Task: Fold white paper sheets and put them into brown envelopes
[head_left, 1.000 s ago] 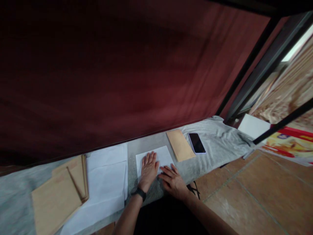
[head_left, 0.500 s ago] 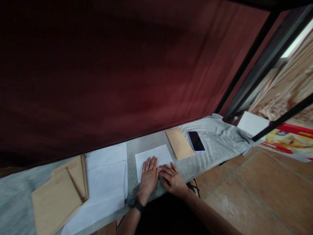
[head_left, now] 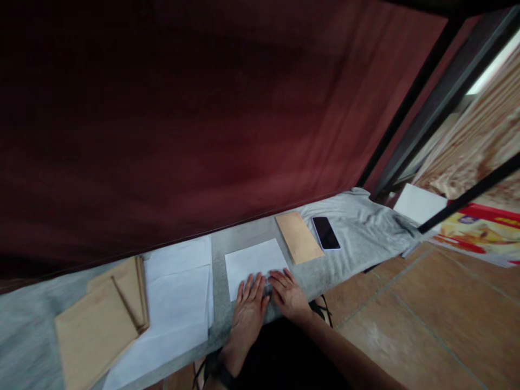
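A white sheet of paper (head_left: 254,260), perhaps folded, lies flat on the grey cloth in front of me. My left hand (head_left: 249,303) rests on its near edge with the fingers stretched out. Close beside it, my right hand (head_left: 288,292) lies with its fingers extended over the near right corner of the paper. The two hands almost meet at the fingertips and thumbs. Just past the paper's right side is a brown envelope (head_left: 298,237), lying flat and touched by neither hand.
A phone (head_left: 325,234) lies right of the envelope. To the left are white sheets (head_left: 179,298) and a stack of brown envelopes (head_left: 97,330). Grey cloth (head_left: 365,233) covers the narrow surface. A dark red panel (head_left: 244,135) rises behind, with a black bar (head_left: 410,103) at right.
My left hand has slid back toward me, from the middle of the paper to its near edge. The right hand has shifted only slightly, and the paper stays in place.
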Demonstrator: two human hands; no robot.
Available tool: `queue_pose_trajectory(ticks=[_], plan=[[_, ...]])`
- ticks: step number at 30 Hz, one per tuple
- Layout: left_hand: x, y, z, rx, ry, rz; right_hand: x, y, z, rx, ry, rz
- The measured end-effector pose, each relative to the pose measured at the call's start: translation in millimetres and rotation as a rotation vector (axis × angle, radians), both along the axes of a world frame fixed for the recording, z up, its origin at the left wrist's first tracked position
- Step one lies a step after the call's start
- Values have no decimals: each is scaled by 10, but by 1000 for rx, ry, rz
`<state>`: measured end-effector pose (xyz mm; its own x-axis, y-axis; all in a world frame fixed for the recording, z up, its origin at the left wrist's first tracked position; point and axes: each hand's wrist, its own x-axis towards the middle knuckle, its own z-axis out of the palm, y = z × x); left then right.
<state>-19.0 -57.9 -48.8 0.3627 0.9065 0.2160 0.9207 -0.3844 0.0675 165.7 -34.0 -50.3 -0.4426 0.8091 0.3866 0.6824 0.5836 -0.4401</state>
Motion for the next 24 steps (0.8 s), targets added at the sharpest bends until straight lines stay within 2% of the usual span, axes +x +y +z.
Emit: queue_pose_trajectory(ticks=[4,12,19,24], plan=[[-8,-113,6,14,19,-15,10,0,-9,12,-44,-4],[-8,-199,57,3,53,-5,41,-100,-3,47,-185,-50],[-183,-305,39,23,31,175,168,-193,-152,128,-203,-196],[-241,-321,61,1,21,265,277,-222,-176,140,-217,-217]])
